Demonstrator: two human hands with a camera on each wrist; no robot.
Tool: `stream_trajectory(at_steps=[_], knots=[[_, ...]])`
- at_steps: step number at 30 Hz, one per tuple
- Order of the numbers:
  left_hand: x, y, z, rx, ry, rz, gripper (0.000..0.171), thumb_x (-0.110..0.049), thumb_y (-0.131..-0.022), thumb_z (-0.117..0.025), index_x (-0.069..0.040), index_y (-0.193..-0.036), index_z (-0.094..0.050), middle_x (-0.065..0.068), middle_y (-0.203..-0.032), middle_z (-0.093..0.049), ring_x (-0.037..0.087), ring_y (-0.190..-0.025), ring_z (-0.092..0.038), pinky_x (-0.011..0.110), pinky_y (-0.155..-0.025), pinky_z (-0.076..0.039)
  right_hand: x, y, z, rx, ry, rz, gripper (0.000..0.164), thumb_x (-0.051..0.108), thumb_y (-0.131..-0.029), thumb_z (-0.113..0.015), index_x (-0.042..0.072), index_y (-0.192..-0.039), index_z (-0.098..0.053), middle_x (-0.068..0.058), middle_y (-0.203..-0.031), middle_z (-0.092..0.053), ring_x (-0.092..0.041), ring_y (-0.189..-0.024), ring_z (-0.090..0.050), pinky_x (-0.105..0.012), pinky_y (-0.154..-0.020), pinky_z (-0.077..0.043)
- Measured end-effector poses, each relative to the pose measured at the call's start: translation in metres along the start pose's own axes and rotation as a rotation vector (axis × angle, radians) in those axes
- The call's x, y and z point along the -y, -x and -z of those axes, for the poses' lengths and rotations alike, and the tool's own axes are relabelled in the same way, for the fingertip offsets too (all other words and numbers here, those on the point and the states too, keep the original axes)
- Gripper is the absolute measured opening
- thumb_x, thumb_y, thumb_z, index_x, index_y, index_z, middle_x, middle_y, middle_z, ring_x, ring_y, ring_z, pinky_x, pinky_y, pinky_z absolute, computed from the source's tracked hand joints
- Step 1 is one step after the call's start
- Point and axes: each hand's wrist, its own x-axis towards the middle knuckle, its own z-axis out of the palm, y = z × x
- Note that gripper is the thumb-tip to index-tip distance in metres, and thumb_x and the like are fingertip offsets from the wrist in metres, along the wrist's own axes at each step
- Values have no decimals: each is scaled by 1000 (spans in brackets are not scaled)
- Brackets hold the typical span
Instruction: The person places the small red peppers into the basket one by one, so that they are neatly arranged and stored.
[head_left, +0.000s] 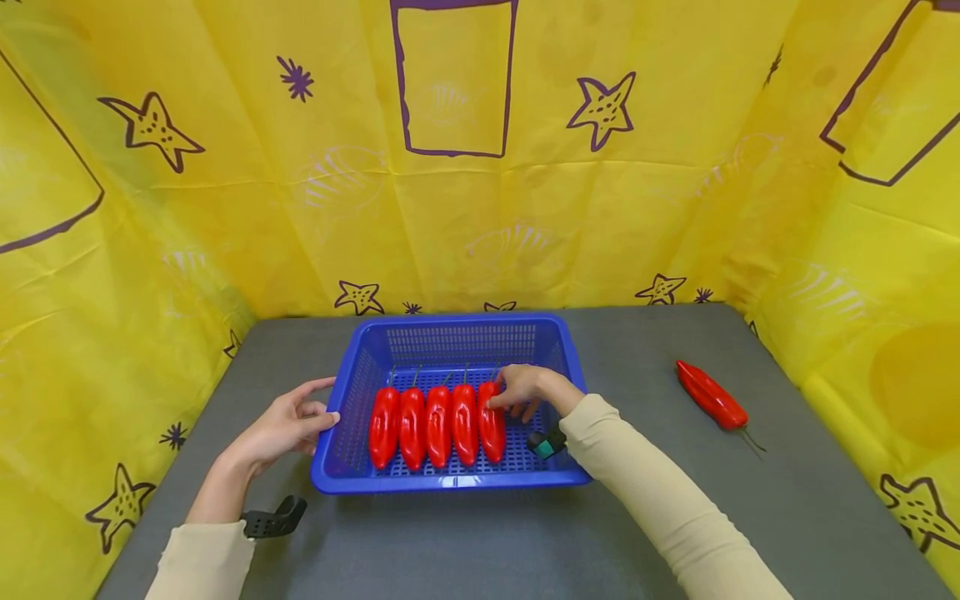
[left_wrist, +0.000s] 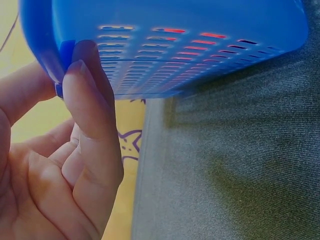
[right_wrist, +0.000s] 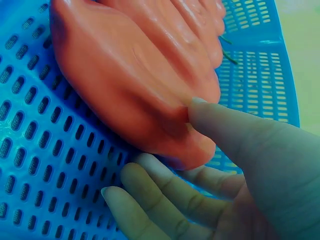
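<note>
A blue plastic basket (head_left: 450,482) with slotted walls stands on the grey table. Several red chili peppers (head_left: 438,425) lie side by side in it, their thin green stems toward the back wall. My left hand (head_left: 281,429) pinches the basket's left rim; in the left wrist view the thumb (left_wrist: 82,100) presses against the outer side just below the lip. Inside the basket, my right hand (head_left: 521,390) holds the rightmost pepper (head_left: 491,425) near its stem end. The right wrist view has the thumb (right_wrist: 225,125) on top of that pepper and the fingertips along its lower side.
Another red chili pepper (head_left: 712,396) lies on the grey table (head_left: 637,358) to the right of the basket, stem toward the front right. Yellow patterned cloth (head_left: 465,225) hangs behind the table and along both sides.
</note>
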Motion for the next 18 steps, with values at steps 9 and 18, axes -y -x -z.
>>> stream_trajectory(at_steps=[9,18], knots=[[3,-1,0,-6,-3,8,76,-24,-87,-64,-7,-145,-18,14,-90,-62,28,-73,-65,40,-65,-56,1,0,1,21,12,12,23,26,-88,-62,4,-91,-56,-15,-89,-61,-25,-80,-65,-37,-65,-57],[0,0,0,3,7,4,75,-22,-87,-63,-7,-145,-17,13,-89,-61,27,-72,-65,40,-65,-56,1,1,3,-14,14,0,26,27,-88,-61,3,-96,-59,-15,-89,-63,-24,-77,-65,-36,-62,-57]])
